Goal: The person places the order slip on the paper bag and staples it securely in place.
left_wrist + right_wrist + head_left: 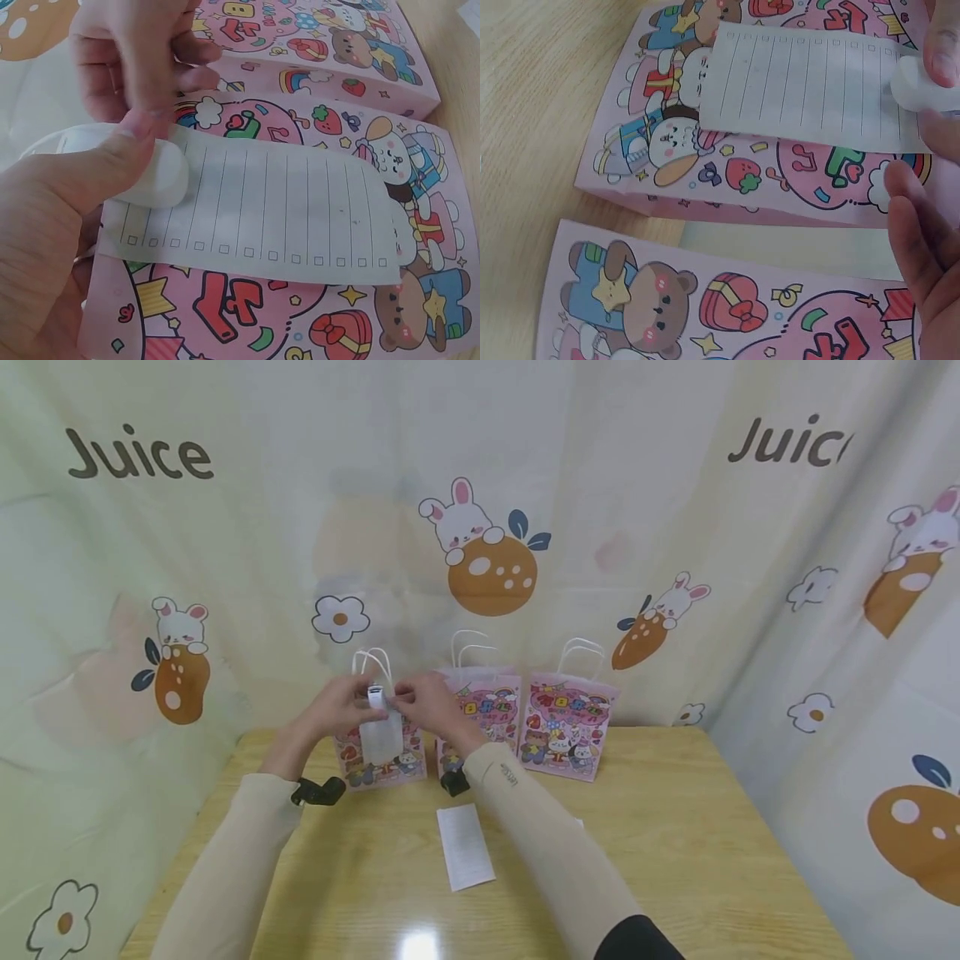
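Observation:
In the head view a pink paper gift bag [416, 760] with cartoon animals and white rope handles stands at the left. Against its front hangs a lined checklist paper [277, 202], with a column of small boxes. A rounded white clip-like piece [171, 174] overlaps the paper's top end. My left hand [341, 706] pinches that piece at the bag's upper edge, thumb on its front; the fingers behind are mostly hidden. My right hand [431, 700] is close beside it, fingers loosely bent near the left thumb, with nothing visible in them.
Two matching gift bags, a middle bag [487, 693] and a right bag [567, 727], stand in a row alongside. A white paper sheet [465, 847] lies on the wooden table [360, 877] in front. Behind hangs a printed curtain [615, 460].

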